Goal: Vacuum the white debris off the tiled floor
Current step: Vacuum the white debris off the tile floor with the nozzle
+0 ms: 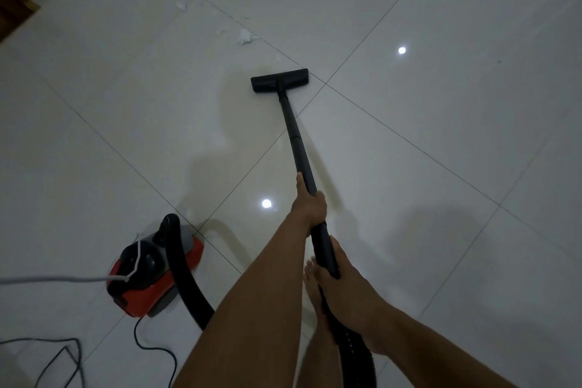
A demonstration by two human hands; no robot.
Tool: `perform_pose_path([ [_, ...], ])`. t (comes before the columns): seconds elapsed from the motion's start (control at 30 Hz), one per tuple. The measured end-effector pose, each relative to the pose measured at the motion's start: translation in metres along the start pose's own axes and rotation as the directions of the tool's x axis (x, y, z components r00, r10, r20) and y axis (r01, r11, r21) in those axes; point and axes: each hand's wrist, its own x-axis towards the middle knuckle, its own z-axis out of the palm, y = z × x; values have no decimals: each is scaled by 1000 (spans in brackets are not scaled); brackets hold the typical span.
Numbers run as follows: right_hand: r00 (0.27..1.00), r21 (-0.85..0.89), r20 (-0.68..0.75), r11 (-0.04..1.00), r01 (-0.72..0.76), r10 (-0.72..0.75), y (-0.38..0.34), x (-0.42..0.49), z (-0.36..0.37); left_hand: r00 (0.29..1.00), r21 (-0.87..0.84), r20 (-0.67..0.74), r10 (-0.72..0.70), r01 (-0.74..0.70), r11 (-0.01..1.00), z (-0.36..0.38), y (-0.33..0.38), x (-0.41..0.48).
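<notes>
A black vacuum wand (294,132) runs from my hands out to a flat black floor head (279,80) lying on the white tiled floor (425,142). My left hand (309,204) grips the wand higher up, thumb laid along the tube. My right hand (341,274) grips the wand's lower end where the ribbed hose starts. White debris (246,36) lies just beyond the head, with smaller bits (181,6) farther up the grout line. The red and black vacuum body (151,274) sits at the lower left.
The thick black hose (185,277) loops from the vacuum body toward my legs. A white cord (47,278) and thin black cables (66,353) trail over the floor at the lower left. A dark wooden edge (12,6) shows at the upper left. My bare foot (311,280) stands under the wand.
</notes>
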Motion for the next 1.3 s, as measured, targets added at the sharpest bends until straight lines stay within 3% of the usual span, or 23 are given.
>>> perform_pose_path([
  [0.3,999,-115,23,993,26,-24,-34,16,-18,999,-51,-26,-22,21,999,-7,35,15],
  [0.7,994,-321,93,946,-32,65,-112,-9,-56,997,-67,-62,-56,52,996,-4,76,24],
  [1.13,981,-357,174,923,144,-86,-119,42,-120,989,-165,-134,-60,37,986,21,134,48],
  [1.3,978,-311,200,942,126,-65,-132,47,-128,986,-177,-150,-66,39,983,19,148,52],
])
